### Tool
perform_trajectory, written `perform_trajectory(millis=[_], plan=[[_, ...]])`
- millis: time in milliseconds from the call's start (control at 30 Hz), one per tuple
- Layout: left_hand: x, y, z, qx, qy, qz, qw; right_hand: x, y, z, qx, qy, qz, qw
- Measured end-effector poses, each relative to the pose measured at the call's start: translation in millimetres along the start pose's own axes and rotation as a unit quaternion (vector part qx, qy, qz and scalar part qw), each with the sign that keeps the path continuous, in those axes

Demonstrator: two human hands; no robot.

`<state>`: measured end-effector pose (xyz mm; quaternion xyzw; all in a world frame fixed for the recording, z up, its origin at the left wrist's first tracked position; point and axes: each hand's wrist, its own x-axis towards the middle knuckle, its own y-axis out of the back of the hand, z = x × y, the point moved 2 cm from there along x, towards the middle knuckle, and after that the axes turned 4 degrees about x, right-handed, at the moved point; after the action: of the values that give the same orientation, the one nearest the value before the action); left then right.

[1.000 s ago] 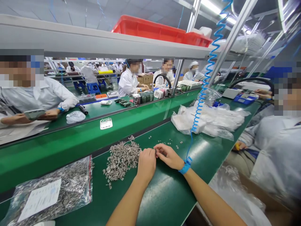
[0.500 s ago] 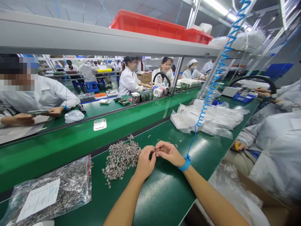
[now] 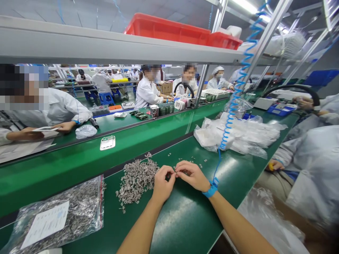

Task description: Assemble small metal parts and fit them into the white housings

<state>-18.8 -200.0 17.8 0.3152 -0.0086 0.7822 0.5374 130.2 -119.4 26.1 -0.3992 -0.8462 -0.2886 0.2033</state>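
A tiny metal part (image 3: 174, 172) sits pinched between the fingertips of the left hand (image 3: 162, 184) and the right hand (image 3: 191, 175), held just above the green surface (image 3: 185, 218), beside the heap of loose metal parts (image 3: 137, 178). Both hands close on it (too small to tell its shape). Working it well likely needs a light fingertip grip, wrists low, the blue wrist strap (image 3: 211, 189) and its coiled cord (image 3: 233, 102) kept off the heap.

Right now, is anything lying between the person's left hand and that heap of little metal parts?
Nothing visible. The left hand sits just right of the heap of metal parts, with only bare green table between them.
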Motion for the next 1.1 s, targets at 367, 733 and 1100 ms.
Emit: perform_trajectory(millis=[367,733,1100], plan=[[2.9,0.8,-0.6,-0.004,0.062,-0.037,0.997,1.3,0.4,-9.9,-0.097,0.005,-0.022,0.995],[1.8,-4.5,-1.8,0.012,0.064,-0.072,0.995,-3.8,-4.4,-5.3,-0.05,-0.023,0.007,0.998],[1.4,-12.0,-3.9,-0.184,0.204,-0.047,0.96,-3.4,-5.1,3.5,0.122,-0.149,0.079,0.978]])
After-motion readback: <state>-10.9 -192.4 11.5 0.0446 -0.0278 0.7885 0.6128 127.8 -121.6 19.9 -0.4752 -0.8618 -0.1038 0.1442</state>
